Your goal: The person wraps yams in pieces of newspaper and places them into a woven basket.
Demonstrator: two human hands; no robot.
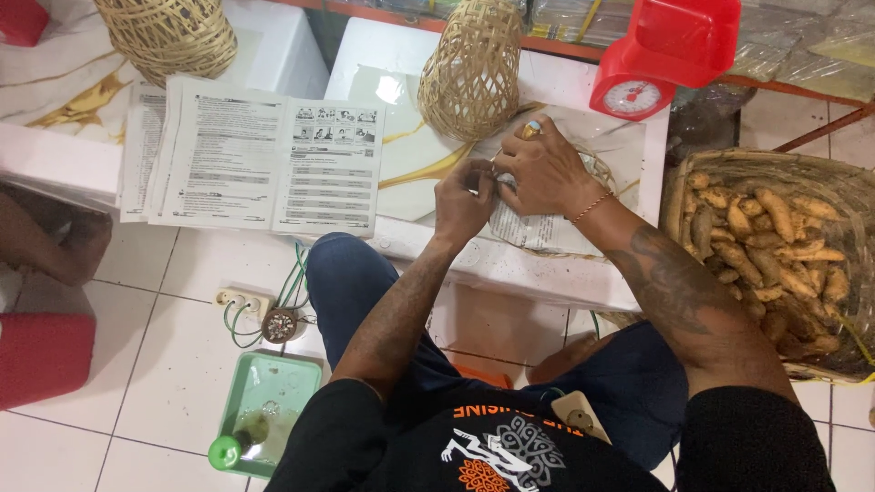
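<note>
Now we fold printed paper (538,228) into a shallow woven basket (603,171) on the white bench (583,273). Our left hand (463,196) pinches the paper edge, and our right hand (545,171) presses it at 3 o'clock. Next move probably needs tucking the paper evenly along the rim.

A sheet of printed paper (538,228) lies spread over a shallow woven tray (603,169) on the white worktop (510,264), near its front edge. The paper is grey-white, creased and crowded with small print, and its lower edge curls over the tray's rim. Its upper part is bunched into a small fold, pinched between both hands.
</note>
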